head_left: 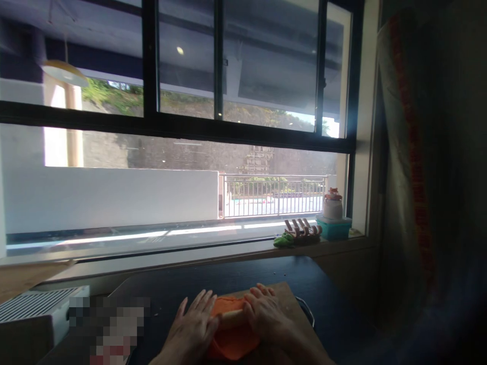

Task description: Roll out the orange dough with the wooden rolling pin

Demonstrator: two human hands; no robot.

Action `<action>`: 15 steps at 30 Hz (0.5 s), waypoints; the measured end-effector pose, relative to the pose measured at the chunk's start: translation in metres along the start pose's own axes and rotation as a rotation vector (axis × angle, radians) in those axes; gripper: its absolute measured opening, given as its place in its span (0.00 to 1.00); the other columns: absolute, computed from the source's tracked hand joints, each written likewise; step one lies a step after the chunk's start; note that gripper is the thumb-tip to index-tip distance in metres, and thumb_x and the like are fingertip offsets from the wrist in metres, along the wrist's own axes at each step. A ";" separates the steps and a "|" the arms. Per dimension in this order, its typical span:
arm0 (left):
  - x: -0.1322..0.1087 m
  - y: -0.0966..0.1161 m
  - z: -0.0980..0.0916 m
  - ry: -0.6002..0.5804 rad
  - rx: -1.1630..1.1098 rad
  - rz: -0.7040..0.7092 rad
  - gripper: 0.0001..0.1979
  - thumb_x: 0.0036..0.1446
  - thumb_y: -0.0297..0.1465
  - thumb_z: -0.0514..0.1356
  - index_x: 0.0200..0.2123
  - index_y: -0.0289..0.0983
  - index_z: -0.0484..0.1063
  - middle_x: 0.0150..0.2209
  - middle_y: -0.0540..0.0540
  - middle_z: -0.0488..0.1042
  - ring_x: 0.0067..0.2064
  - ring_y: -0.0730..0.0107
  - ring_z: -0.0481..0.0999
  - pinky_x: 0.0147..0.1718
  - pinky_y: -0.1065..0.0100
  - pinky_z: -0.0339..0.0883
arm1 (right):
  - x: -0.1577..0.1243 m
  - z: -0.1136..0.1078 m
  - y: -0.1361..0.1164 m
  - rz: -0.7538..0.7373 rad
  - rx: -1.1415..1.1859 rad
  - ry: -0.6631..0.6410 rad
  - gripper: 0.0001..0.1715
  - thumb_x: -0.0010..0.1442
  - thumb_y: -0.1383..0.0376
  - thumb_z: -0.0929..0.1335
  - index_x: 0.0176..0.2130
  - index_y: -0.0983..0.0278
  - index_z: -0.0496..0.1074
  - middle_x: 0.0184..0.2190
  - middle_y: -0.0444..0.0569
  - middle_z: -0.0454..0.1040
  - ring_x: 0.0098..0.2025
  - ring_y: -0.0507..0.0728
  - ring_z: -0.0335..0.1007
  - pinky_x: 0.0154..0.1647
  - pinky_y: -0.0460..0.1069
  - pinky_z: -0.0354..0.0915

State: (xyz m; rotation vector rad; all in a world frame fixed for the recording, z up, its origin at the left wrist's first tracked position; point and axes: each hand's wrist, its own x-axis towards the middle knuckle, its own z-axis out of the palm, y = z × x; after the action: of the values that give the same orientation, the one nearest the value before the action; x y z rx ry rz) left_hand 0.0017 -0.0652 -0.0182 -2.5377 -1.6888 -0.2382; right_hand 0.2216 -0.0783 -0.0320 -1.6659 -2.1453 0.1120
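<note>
An orange sheet of dough [232, 342] lies on a wooden board [289, 299] at the near edge of a dark table [323, 299]. A pale rolling pin [233, 318] rests across the dough. My left hand [194, 324] lies flat on the pin's left end, fingers stretched out and apart. My right hand [264, 312] presses flat on the pin's right end, fingers also extended. Neither hand wraps round the pin; both palms bear on it from above.
A window sill behind the table carries a wooden rack [303, 229], a green item [283, 241], a teal box [334, 228] with a white jar [333, 205] on top. A white slatted appliance [34, 306] stands at left. A cloth [411, 167] hangs at right.
</note>
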 end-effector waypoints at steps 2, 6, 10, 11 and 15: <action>0.024 0.003 -0.011 -0.031 0.023 -0.037 0.27 0.64 0.40 0.42 0.62 0.38 0.62 0.64 0.39 0.59 0.66 0.51 0.54 0.62 0.39 0.45 | 0.029 -0.004 -0.003 0.089 -0.021 0.010 0.23 0.68 0.57 0.55 0.46 0.60 0.74 0.52 0.54 0.71 0.60 0.65 0.58 0.59 0.62 0.53; 0.056 0.002 -0.022 -0.146 0.102 -0.010 0.26 0.60 0.28 0.45 0.59 0.43 0.67 0.65 0.40 0.59 0.66 0.46 0.55 0.56 0.32 0.49 | 0.068 -0.006 -0.002 0.198 -0.016 -0.036 0.24 0.68 0.54 0.55 0.47 0.61 0.74 0.53 0.56 0.70 0.58 0.63 0.61 0.56 0.62 0.57; 0.046 0.003 -0.019 -0.084 0.068 -0.023 0.25 0.63 0.34 0.42 0.58 0.40 0.67 0.64 0.39 0.59 0.66 0.51 0.55 0.60 0.37 0.47 | 0.055 -0.001 -0.002 0.155 -0.016 0.012 0.23 0.67 0.54 0.56 0.48 0.61 0.73 0.55 0.56 0.68 0.62 0.64 0.56 0.58 0.62 0.54; 0.038 0.003 -0.016 -0.056 0.045 -0.024 0.25 0.64 0.37 0.42 0.59 0.39 0.66 0.64 0.40 0.59 0.66 0.53 0.55 0.61 0.40 0.46 | 0.043 0.002 -0.002 0.121 -0.010 0.046 0.23 0.67 0.55 0.56 0.48 0.60 0.74 0.56 0.55 0.68 0.63 0.64 0.55 0.60 0.62 0.53; -0.007 -0.003 0.008 -0.013 -0.029 0.034 0.28 0.63 0.44 0.44 0.63 0.40 0.58 0.65 0.44 0.55 0.67 0.56 0.53 0.64 0.46 0.46 | -0.014 0.010 -0.001 -0.045 0.053 0.117 0.18 0.67 0.58 0.59 0.51 0.55 0.71 0.57 0.48 0.68 0.65 0.61 0.50 0.65 0.58 0.46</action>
State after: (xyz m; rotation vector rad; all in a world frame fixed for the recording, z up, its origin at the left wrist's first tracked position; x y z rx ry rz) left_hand -0.0035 -0.0687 -0.0268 -2.5917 -1.6578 -0.2469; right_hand 0.2199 -0.0895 -0.0442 -1.5542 -2.0738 0.0557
